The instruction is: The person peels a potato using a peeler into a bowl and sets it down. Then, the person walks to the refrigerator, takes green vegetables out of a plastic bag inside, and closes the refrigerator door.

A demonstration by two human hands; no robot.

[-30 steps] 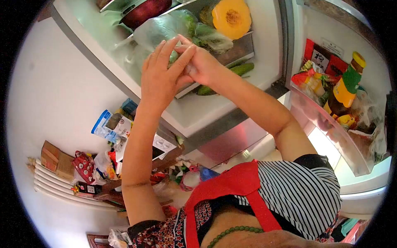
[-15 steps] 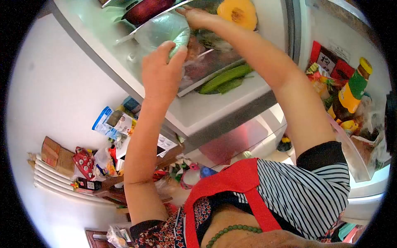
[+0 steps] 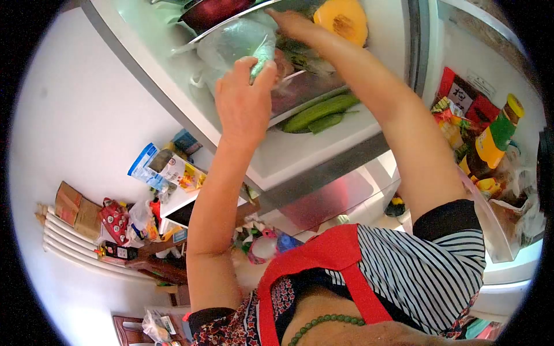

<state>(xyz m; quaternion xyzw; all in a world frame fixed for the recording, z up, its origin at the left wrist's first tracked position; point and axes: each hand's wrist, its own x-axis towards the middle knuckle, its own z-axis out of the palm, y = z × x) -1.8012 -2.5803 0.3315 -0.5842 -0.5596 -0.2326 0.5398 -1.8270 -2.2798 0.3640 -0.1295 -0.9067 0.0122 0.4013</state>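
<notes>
My left hand (image 3: 245, 98) grips the gathered end of a clear plastic bag (image 3: 231, 46) on a fridge shelf. Deeper in, my right hand (image 3: 291, 26) reaches over the shelf beside the bag, its fingertips at the bag's far side; what they touch is unclear. A cut orange pumpkin (image 3: 341, 22) lies to the right of that hand. Below the shelf lie green cucumber-like vegetables (image 3: 317, 114). Between the hands, more bagged produce shows partly.
A dark red bowl (image 3: 216, 12) stands on the shelf above. On the right, the open fridge door's rack (image 3: 490, 222) holds a bottle (image 3: 496, 135) and packets. A radiator (image 3: 81, 254) and a cluttered white table (image 3: 179, 202) are at the left.
My hands have moved apart. My right hand has gone deeper into the fridge, and my left hand has closed on the bag's gathered end. The view has shifted slightly.
</notes>
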